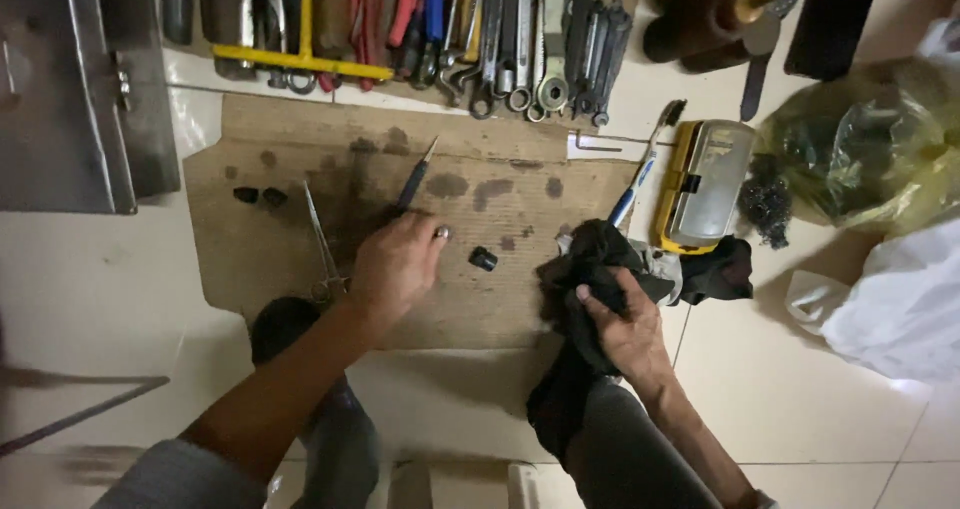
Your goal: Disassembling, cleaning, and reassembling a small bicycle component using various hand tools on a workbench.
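Note:
My left hand (393, 269) rests on a stained sheet of cardboard (500, 314) and grips the lower end of a thin blue-handled tool (415, 179) that points up and away. A pair of slim metal forceps (322, 241) lies just left of that hand. A small black cylindrical part (483, 259) sits on the cardboard between my hands. My right hand (625, 329) is shut on a dark black rag (590, 254) at the cardboard's right edge.
A row of wrenches, pliers and screwdrivers (480, 39) lies along the top. A toothbrush (640, 174) and a yellow-grey case (700, 184) sit right of the cardboard. Plastic bags (880, 159) are at far right, a metal box (70, 89) at upper left. Two small dark parts (258, 196) lie on the cardboard's left.

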